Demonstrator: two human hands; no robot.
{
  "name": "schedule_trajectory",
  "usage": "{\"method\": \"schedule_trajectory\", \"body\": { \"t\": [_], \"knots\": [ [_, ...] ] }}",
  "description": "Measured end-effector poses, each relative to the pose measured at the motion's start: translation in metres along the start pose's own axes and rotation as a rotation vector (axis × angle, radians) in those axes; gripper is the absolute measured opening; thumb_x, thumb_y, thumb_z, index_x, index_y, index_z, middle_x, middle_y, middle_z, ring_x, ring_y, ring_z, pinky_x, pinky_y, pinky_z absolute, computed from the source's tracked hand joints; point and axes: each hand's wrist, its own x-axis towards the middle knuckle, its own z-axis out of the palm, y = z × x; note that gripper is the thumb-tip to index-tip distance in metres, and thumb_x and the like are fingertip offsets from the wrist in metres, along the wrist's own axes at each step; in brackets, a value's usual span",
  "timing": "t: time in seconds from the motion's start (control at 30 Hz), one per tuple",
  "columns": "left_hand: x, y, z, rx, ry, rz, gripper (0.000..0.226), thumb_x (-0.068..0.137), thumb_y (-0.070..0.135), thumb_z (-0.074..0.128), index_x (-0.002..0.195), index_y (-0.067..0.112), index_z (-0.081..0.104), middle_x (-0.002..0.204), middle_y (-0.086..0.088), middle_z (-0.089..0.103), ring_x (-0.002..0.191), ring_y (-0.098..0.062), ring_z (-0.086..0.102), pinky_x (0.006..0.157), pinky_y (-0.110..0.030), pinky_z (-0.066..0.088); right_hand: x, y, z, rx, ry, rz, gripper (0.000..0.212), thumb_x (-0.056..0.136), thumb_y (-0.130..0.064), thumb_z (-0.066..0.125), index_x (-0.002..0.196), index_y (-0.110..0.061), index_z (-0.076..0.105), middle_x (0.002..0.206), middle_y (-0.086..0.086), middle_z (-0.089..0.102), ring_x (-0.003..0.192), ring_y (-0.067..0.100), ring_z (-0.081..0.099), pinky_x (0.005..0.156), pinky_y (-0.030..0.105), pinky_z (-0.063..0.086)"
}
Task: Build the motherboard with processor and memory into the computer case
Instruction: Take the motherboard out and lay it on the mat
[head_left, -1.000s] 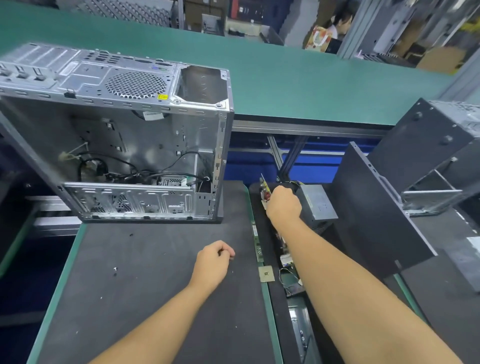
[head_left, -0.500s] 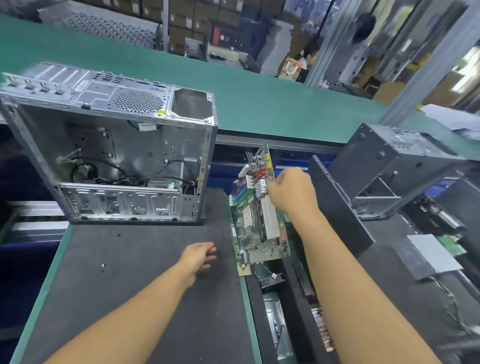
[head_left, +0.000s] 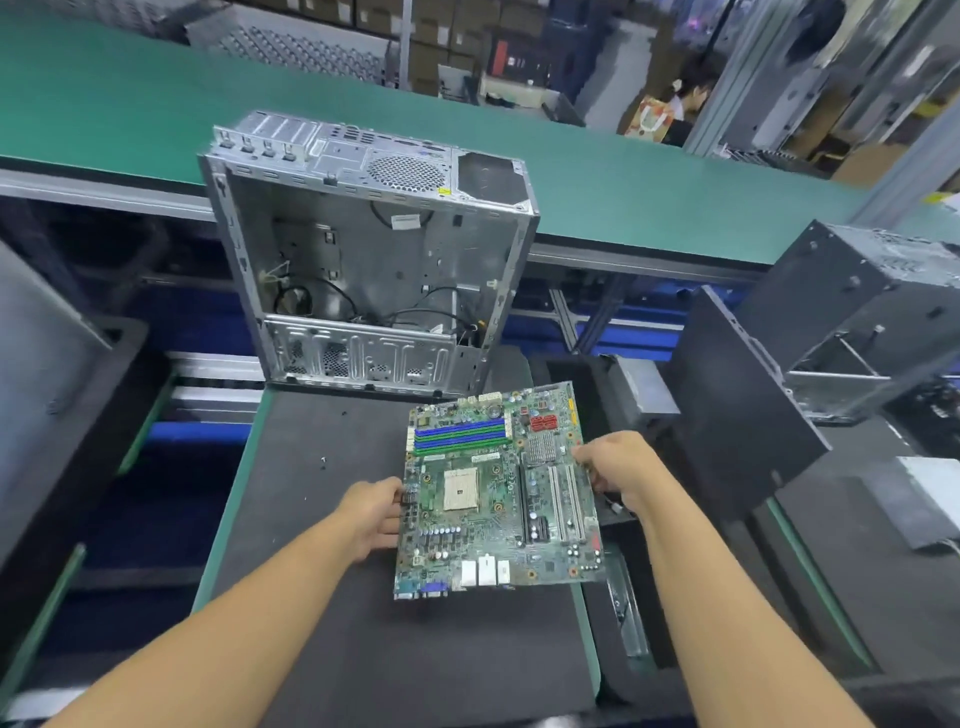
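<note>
Between the two hands, over the dark mat (head_left: 311, 519), lies the motherboard (head_left: 498, 493), flat and face up. The left hand (head_left: 371, 514) grips its 9 o'clock edge with fingers curled round it. The right hand (head_left: 618, 467) holds the 3 o'clock edge the same way. The board seems lifted slightly off the mat, though that is hard to tell. At 12 o'clock from the board stands the computer case (head_left: 363, 249), its open side toward the person.

A computer assembly workshop. Green conveyor (head_left: 156, 104) runs past, open cases (head_left: 374, 249) stand about. Stacked boxes (head_left: 441, 47) fill the back.
</note>
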Motion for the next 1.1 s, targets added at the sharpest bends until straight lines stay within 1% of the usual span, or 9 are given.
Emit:
{"method": "schedule_trajectory", "body": {
  "t": [0.1,0.23,0.4,0.6,0.77,0.87,0.93,1.0,1.1],
  "knots": [
    [-0.009,-0.016,-0.024,0.127,0.097,0.006,0.036,0.099,0.017,0.045,0.13,0.0,0.049,0.117,-0.037,0.057,0.079,-0.038,0.07,0.079,-0.05,0.056,0.007,0.029,0.04,0.002,-0.065,0.062,0.024,0.093,-0.017,0.071,0.101,0.005,0.068,0.072,0.013,0.054,0.057,0.02,0.046,0.056,0.03,0.042],
    [-0.016,-0.038,-0.049,0.17,0.207,-0.029,0.017,0.096,0.018,0.047,0.092,0.007,0.059,0.05,-0.002,0.052,0.041,-0.014,0.048,0.041,-0.025,0.046,0.016,0.063,0.092,0.011,-0.134,0.134,0.027,0.095,-0.018,0.068,0.114,0.001,0.062,0.078,0.009,0.055,0.062,0.018,0.047,0.055,0.028,0.041],
    [-0.019,-0.049,-0.06,0.186,0.275,-0.028,0.024,0.088,0.027,0.062,0.084,0.003,0.065,0.089,-0.011,0.07,0.085,-0.028,0.066,0.065,-0.044,0.062,0.019,0.087,0.127,0.001,-0.059,0.156,0.033,0.094,-0.013,0.068,0.065,-0.008,0.053,0.057,0.007,0.046,0.055,0.02,0.04,0.059,0.033,0.038],
    [-0.024,-0.054,-0.051,0.353,0.417,0.057,0.039,0.089,0.03,0.06,0.055,0.017,0.046,0.06,-0.002,0.055,0.068,-0.026,0.065,0.064,-0.03,0.058,0.021,0.092,0.13,-0.09,0.008,0.091,0.022,0.091,-0.017,0.071,0.079,0.001,0.071,0.062,0.008,0.056,0.058,0.022,0.048,0.061,0.031,0.043],
    [-0.022,-0.053,-0.052,0.452,0.463,0.086,0.033,0.089,0.027,0.055,0.057,0.023,0.05,0.065,0.003,0.055,0.07,-0.02,0.052,0.066,-0.025,0.041,0.021,0.092,0.131,-0.194,0.038,0.008,0.029,0.091,-0.023,0.071,0.069,-0.004,0.073,0.061,0.005,0.063,0.054,0.021,0.051,0.054,0.025,0.043],
    [-0.02,-0.05,-0.056,0.605,0.492,0.059,0.024,0.087,0.029,0.052,0.063,0.024,0.056,0.073,0.005,0.056,0.081,-0.024,0.055,0.083,-0.032,0.045,0.02,0.091,0.134,-0.297,0.088,-0.06,0.047,0.093,-0.015,0.063,0.049,-0.018,0.047,0.052,-0.002,0.048,0.042,0.013,0.035,0.04,0.019,0.03],
    [-0.016,-0.05,-0.06,0.656,0.477,0.103,0.026,0.086,0.024,0.051,0.06,0.022,0.054,0.069,0.005,0.057,0.07,-0.021,0.051,0.07,-0.028,0.047,0.018,0.088,0.135,-0.334,0.105,-0.082,0.05,0.091,-0.009,0.055,0.046,-0.02,0.038,0.051,-0.005,0.045,0.044,0.011,0.032,0.04,0.02,0.027],
    [-0.011,-0.052,-0.065,0.67,0.458,0.145,0.027,0.086,0.019,0.05,0.06,0.025,0.054,0.066,0.006,0.057,0.061,-0.018,0.045,0.055,-0.024,0.04,0.017,0.087,0.134,-0.31,0.101,-0.086,0.033,0.092,-0.006,0.054,0.063,-0.023,0.056,0.067,-0.002,0.058,0.06,0.017,0.046,0.053,0.024,0.036],
    [-0.004,-0.056,-0.073,0.619,0.42,0.172,0.027,0.087,0.017,0.051,0.064,0.022,0.065,0.072,0.009,0.068,0.064,-0.017,0.063,0.064,-0.025,0.053,0.013,0.088,0.134,-0.307,0.084,-0.114,0.022,0.096,-0.008,0.054,0.109,-0.011,0.072,0.103,0.003,0.071,0.087,0.021,0.065,0.07,0.024,0.046]
  ]
}}
